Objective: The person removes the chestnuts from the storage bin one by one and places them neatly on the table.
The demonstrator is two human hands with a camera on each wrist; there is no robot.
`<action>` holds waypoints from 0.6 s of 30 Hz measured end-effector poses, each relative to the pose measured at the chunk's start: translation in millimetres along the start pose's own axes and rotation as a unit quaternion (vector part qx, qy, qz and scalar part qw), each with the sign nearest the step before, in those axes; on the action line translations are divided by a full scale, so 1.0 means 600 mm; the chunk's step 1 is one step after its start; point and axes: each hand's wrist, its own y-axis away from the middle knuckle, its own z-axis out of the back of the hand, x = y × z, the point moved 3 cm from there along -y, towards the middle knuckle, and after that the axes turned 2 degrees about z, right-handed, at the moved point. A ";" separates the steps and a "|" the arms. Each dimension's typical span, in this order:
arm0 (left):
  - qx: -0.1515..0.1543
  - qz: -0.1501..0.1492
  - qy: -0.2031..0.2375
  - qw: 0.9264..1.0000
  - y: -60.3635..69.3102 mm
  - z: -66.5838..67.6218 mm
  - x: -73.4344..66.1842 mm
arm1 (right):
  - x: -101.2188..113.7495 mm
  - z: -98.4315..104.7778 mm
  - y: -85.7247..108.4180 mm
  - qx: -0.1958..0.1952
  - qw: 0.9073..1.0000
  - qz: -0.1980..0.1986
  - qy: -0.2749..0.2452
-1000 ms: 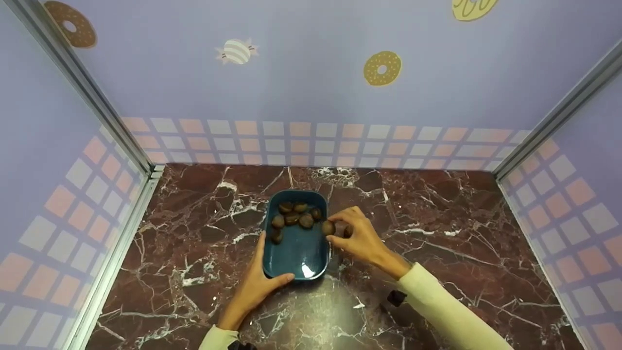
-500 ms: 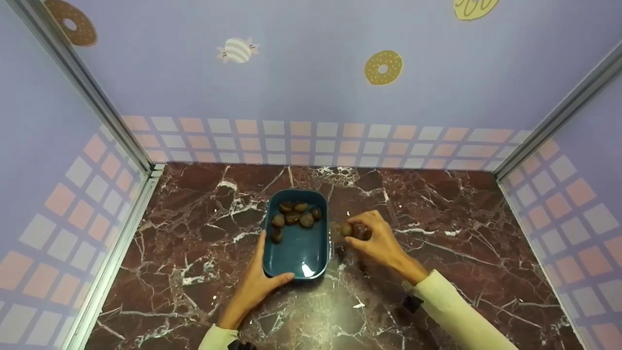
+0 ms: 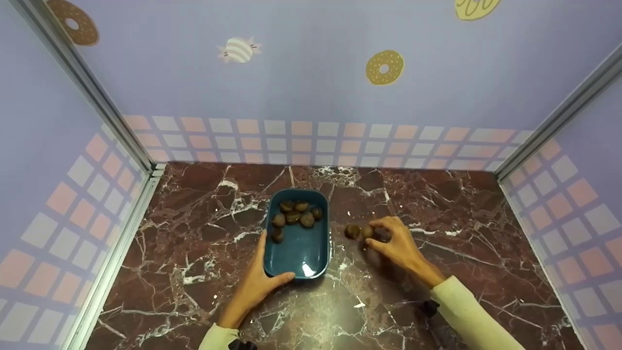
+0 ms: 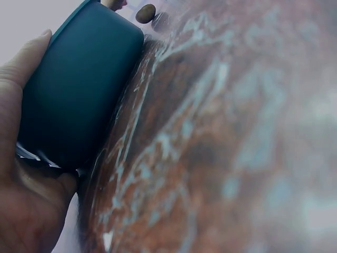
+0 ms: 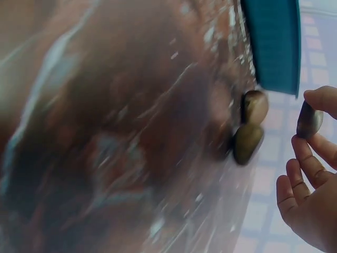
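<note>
While L hand (image 3: 256, 281) grips the tray (image 3: 294, 255) at its corner, R hand (image 3: 399, 245) has a brown nut (image 5: 309, 121) pinched betw. thumb & fingertip, tray nuts (image 3: 292, 217) showing only in head view.

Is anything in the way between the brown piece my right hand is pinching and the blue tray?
Yes. In the head view, a loose brown piece lies on the tabletop between your right hand and the tray, whose raised side wall comes next. Lifting the pinched piece over both would likely suffice.
</note>
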 end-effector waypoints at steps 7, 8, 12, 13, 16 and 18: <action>0.002 0.000 0.004 1.000 0.000 -0.001 0.001 | -0.036 0.020 0.022 -0.006 0.999 -0.028 0.019; 0.003 0.000 0.006 1.000 0.000 -0.001 0.001 | -0.041 0.023 0.025 -0.007 0.999 -0.030 0.021; 0.007 -0.001 0.012 1.000 0.000 -0.001 0.001 | -0.059 0.031 0.035 -0.014 0.999 -0.031 0.026; 0.007 0.001 0.012 1.000 0.000 -0.001 0.001 | -0.063 0.033 0.037 -0.015 0.999 -0.031 0.026; 0.009 0.006 0.006 1.000 0.001 0.000 0.002 | -0.075 0.037 0.041 -0.014 0.999 -0.040 0.033; 0.008 0.009 0.002 1.000 0.001 0.000 0.002 | -0.083 0.038 0.042 -0.013 0.998 -0.044 0.040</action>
